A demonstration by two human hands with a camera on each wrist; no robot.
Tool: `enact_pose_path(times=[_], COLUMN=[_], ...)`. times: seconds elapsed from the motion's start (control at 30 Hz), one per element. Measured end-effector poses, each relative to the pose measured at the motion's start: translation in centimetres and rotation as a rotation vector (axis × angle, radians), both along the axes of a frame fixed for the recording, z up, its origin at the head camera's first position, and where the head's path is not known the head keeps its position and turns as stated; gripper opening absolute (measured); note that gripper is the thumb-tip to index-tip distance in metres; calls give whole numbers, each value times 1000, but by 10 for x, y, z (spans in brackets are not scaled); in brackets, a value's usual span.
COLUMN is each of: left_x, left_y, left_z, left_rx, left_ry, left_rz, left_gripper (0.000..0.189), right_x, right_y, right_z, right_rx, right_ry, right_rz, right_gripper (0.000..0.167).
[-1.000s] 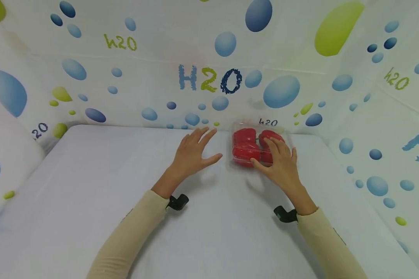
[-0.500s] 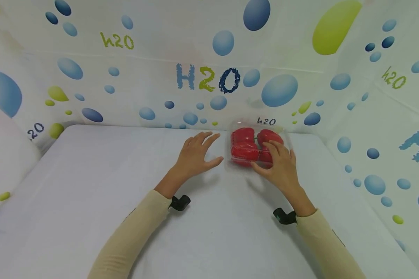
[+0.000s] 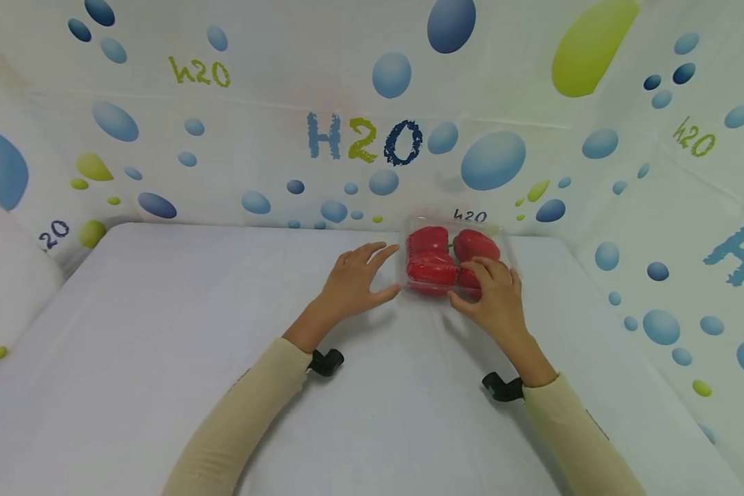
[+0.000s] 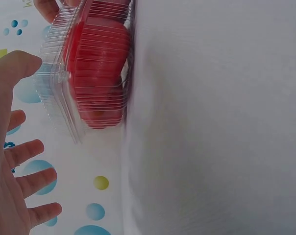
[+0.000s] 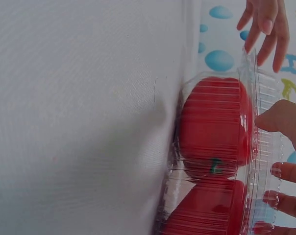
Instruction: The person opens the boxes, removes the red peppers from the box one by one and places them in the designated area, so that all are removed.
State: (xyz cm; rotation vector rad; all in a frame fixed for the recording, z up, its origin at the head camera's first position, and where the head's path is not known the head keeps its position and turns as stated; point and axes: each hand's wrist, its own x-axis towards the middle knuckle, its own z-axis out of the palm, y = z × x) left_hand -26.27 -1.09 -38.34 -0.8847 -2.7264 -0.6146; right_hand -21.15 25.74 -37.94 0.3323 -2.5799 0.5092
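Note:
Several red bell peppers (image 3: 430, 269) sit inside a clear plastic clamshell box (image 3: 505, 241) at the back of the table, right of centre. A green stem shows through the box's wall in the right wrist view. My right hand (image 3: 494, 297) is over the box's front right part, thumb at the front rim and bent fingers reaching over the lid; whether they press on it I cannot tell. My left hand (image 3: 355, 281) hovers beside the box's left side, fingers spread and holding nothing. In the left wrist view its thumb is near the lid's rim (image 4: 60, 78).
A white cloth covers the table (image 3: 223, 310). Close behind it stands a white backdrop (image 3: 254, 158) with blue and green drops and H2O lettering. Each wrist carries a small black camera, the left one (image 3: 327, 362) and the right one (image 3: 502, 387).
My left hand has moved right and slightly toward me, nearer the box. The right hand's fingers have drawn in a little over the lid. The head view has shifted slightly.

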Motion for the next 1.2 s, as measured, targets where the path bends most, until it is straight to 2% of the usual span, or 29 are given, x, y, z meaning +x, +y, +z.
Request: enact_pose_path(times=[0.3,0.7,0.93,1.2], left_x=[-1,-9,-7,-6], left_y=[6,22,22,21], left_z=[-3,-12,-14,-14], left_rx=[29,69,109,114], left_ry=[-26,-47,-74,-62], left_rz=[-31,-91,-126,-132], left_gripper=[70,70,71,70], right_x=[0,-4,-4,-3], right_y=[-1,0,0,0], right_z=[0,-7,-12,-12], right_rx=[-10,-47,-90,-140], right_ry=[-9,31,75,52], right_rz=[-22,-12,14,20], right_gripper=[54,48,46,44])
